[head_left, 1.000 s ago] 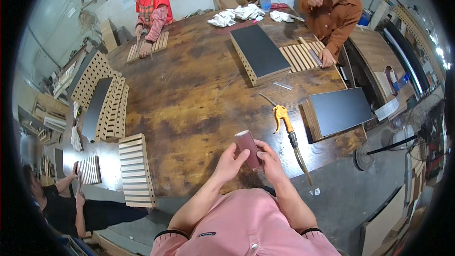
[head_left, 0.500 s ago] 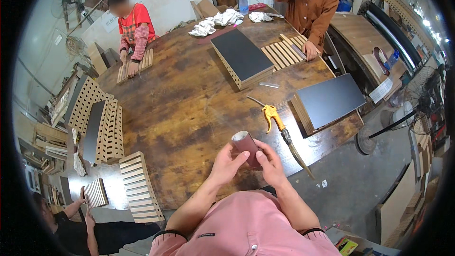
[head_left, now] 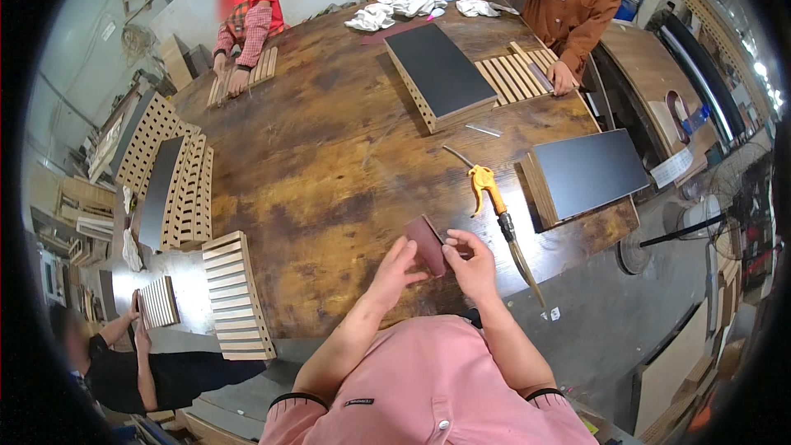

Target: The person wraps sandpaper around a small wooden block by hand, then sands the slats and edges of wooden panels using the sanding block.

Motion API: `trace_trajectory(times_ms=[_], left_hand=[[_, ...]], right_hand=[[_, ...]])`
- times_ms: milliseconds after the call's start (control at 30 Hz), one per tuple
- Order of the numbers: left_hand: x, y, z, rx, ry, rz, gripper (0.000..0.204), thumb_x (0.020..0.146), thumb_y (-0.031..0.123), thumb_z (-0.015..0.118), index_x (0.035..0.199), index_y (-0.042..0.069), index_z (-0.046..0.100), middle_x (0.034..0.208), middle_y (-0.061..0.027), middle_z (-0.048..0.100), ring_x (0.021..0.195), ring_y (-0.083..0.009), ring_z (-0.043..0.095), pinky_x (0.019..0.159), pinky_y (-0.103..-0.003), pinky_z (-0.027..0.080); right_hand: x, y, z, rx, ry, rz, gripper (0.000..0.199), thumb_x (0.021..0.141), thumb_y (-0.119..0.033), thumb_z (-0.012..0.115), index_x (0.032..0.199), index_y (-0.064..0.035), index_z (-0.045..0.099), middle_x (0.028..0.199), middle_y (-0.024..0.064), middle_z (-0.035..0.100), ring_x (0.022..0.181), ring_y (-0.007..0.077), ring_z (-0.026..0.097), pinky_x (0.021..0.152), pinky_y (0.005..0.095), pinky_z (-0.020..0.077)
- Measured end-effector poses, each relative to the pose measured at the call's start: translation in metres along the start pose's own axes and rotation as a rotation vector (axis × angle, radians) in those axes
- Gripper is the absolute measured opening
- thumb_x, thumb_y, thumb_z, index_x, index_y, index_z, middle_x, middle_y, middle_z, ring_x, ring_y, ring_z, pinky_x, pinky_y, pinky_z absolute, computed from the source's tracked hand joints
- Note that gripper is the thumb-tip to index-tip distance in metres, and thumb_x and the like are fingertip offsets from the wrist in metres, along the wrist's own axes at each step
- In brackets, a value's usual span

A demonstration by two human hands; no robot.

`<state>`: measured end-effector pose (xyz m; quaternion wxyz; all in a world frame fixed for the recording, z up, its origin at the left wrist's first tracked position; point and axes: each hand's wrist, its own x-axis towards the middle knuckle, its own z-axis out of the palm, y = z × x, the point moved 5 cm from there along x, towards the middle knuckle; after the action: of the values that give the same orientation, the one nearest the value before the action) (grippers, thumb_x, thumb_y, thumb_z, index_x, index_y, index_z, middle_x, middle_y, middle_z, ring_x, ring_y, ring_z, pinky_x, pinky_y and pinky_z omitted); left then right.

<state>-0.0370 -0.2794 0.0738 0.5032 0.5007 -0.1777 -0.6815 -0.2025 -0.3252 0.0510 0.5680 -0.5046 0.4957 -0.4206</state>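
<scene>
Over the near side of the table, a dark red-brown piece of sandpaper [head_left: 425, 245] is held upright and tilted, in a folded shape. My left hand [head_left: 390, 273] has its fingers along the left edge of the piece, the thumb close to its lower part. On the other side, my right hand [head_left: 471, 265] pinches its right edge between thumb and fingers. To the right of my hands lies a yellow air blow gun [head_left: 486, 187] with a thin metal nozzle and a hose running over the table edge.
Black-topped boards [head_left: 589, 173] lie stacked on the right of the wooden table [head_left: 321, 156]. A slatted panel [head_left: 239, 297] and perforated wooden pieces [head_left: 189, 198] occupy the left. Two co-workers handle slatted panels across the table; another person [head_left: 140, 363] works at lower left.
The sandpaper was curled into a tube with its pale inside showing; now it looks flatter and folded. My hands have loosened around it. The whole view has shifted a little.
</scene>
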Motion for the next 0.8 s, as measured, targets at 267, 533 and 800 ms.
trace_trajectory(times_ms=[267,533,800], left_hand=[[0.020,-0.021,-0.027,0.104,-0.008,0.115,0.044,0.105,0.017,0.061,0.146,0.007,0.047,0.137,-0.0075,0.060,0.119,-0.0200,0.065,0.092,-0.038,0.060],[0.021,-0.031,-0.022,-0.191,-0.163,-0.035,0.056,0.101,0.010,0.046,0.156,0.010,0.038,0.145,-0.0091,0.057,0.126,-0.0229,0.063,0.104,-0.045,0.056],[0.042,-0.038,-0.032,0.436,-0.188,0.027,0.044,0.105,0.023,0.059,0.145,0.006,0.054,0.140,-0.0077,0.061,0.121,-0.0170,0.062,0.100,-0.036,0.051]], right_hand=[[0.010,0.021,0.011,-0.050,-0.080,0.106,0.032,0.098,-0.012,0.071,0.128,-0.0007,0.070,0.094,0.0032,0.072,0.082,0.0099,0.066,0.075,0.0265,0.0536],[0.004,0.008,0.010,-0.003,-0.038,0.103,0.032,0.094,-0.007,0.072,0.124,0.0006,0.067,0.104,0.0044,0.070,0.094,0.0100,0.062,0.083,0.0270,0.0508],[0.020,0.005,-0.082,-0.146,0.391,-0.152,0.044,0.084,0.009,0.073,0.123,-0.0064,0.060,0.100,0.0037,0.066,0.092,0.0134,0.062,0.085,0.0294,0.0522]])
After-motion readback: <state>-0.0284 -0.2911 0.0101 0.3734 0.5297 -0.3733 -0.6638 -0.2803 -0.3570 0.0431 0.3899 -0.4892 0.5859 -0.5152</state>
